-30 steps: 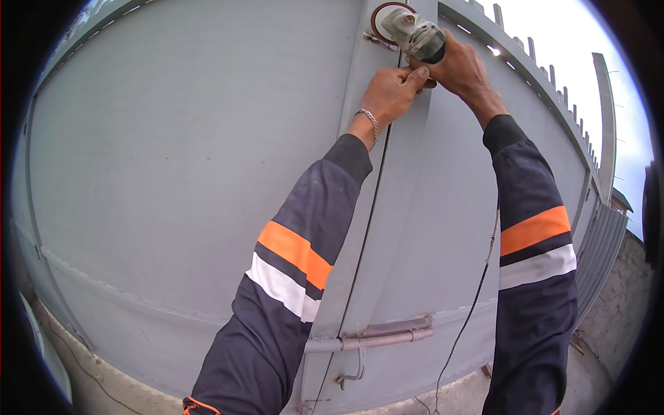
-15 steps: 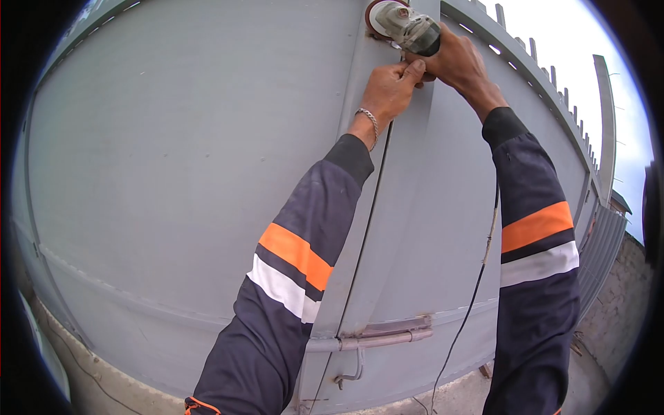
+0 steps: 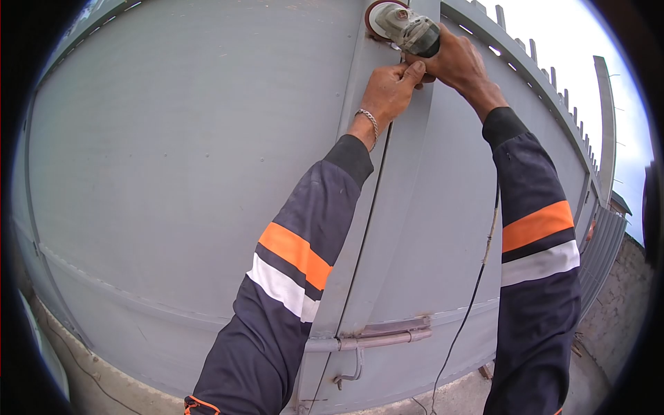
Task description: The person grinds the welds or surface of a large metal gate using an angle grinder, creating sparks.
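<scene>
My right hand (image 3: 460, 62) is closed around the body of an angle grinder (image 3: 415, 31) at the top of the view. The grinder's round disc (image 3: 380, 19), with a reddish-brown rim, is against or very near the upright edge strip of a grey metal gate (image 3: 207, 221). A dark, rusty-looking patch shows just under the disc. My left hand (image 3: 389, 90) is closed right below the grinder, thumb up and touching the right hand's fingers. It seems to grip the grinder's side handle, mostly hidden by the fingers. A power cord (image 3: 477, 283) hangs beneath my right forearm.
A sliding bolt (image 3: 384, 339) with a bent handle crosses the gate's seam low down. Corrugated sheet (image 3: 602, 252) and a rough wall (image 3: 626, 311) stand at right. Concrete ground (image 3: 131, 387) runs along the gate's foot, with a thin cable on it at left.
Both hands and the grinder stay almost in place. A few faint, light streaks now show near the top of the left gate panel.
</scene>
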Tool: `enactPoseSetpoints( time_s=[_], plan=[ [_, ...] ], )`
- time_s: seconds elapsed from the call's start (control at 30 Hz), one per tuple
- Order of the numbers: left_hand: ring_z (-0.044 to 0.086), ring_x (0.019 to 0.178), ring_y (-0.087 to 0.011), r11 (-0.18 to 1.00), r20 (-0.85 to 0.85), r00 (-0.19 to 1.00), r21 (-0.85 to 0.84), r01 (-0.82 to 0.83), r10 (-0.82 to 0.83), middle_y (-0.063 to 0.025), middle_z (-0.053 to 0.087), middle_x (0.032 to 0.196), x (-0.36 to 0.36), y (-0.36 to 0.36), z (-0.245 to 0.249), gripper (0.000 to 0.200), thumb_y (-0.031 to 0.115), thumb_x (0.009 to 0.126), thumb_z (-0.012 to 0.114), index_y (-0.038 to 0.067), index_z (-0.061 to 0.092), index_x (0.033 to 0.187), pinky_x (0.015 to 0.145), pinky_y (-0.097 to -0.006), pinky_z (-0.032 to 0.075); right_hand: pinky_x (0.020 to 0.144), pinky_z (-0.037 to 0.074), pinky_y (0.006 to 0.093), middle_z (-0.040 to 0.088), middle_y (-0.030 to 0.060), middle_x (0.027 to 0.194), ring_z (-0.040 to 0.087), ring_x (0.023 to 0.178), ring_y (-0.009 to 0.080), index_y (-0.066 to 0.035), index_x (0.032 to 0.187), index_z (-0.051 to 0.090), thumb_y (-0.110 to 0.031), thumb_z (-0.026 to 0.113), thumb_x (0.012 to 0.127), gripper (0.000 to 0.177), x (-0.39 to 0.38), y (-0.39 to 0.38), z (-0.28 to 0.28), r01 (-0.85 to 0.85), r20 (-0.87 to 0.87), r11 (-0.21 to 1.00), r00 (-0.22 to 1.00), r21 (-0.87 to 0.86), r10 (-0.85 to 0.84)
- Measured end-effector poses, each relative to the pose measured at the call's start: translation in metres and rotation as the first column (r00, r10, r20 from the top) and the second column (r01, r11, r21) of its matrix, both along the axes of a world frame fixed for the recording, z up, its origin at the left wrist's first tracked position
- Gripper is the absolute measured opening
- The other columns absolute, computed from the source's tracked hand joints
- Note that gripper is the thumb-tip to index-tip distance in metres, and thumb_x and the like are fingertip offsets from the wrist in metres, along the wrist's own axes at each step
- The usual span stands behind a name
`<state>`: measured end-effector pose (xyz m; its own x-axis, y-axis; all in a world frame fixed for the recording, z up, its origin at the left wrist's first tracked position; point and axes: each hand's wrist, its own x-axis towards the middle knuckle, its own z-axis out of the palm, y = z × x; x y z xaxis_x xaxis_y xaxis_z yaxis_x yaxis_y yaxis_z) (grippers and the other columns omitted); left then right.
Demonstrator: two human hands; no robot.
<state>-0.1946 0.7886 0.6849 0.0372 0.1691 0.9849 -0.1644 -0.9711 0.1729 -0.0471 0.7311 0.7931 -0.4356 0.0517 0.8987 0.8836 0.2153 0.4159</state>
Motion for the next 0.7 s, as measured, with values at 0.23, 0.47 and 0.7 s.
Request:
enactPoseSetpoints(
  time_s=[0.23,0.47,0.7],
  plan=[
    [0.069,0.088,-0.0157,0.999,0.007,1.000,-0.032,-0.001,0.001,-0.0088,0.079,0.092,-0.001,-0.005,-0.002,0.059,0.056,0.107,0.060,0.001,0.082,0.107,0.082,-0.0334,0.054,0.084,0.063,0.0431,0.081,0.0152,0.096,0.081,0.090,0.0327,-0.008,0.121,0.071,-0.056,0.086,0.080,0.065,-0.001,-0.004,-0.002,-0.010,0.008,1.000,1.000,0.010,0.010],
    [0.069,0.089,-0.0159,0.998,0.007,0.999,-0.050,0.035,-0.034,-0.0072,0.078,0.091,-0.003,-0.009,-0.002,0.057,0.052,0.107,0.061,-0.002,0.080,0.107,0.082,-0.0325,0.054,0.083,0.063,0.0432,0.081,0.0153,0.097,0.080,0.089,0.0330,-0.010,0.122,0.072,-0.055,0.086,0.080,0.064,-0.004,-0.006,-0.002,-0.022,0.005,1.000,1.000,0.014,0.022],
    [0.068,0.087,-0.0152,0.999,0.019,0.999,-0.024,0.035,-0.035,-0.0077,0.077,0.089,0.000,-0.002,-0.002,0.060,0.056,0.105,0.063,-0.001,0.080,0.104,0.081,-0.0327,0.053,0.084,0.064,0.0427,0.081,0.0147,0.098,0.080,0.089,0.0322,-0.013,0.126,0.072,-0.054,0.086,0.080,0.063,-0.001,-0.006,-0.005,-0.037,0.017,0.999,0.999,-0.005,0.038]
  ],
)
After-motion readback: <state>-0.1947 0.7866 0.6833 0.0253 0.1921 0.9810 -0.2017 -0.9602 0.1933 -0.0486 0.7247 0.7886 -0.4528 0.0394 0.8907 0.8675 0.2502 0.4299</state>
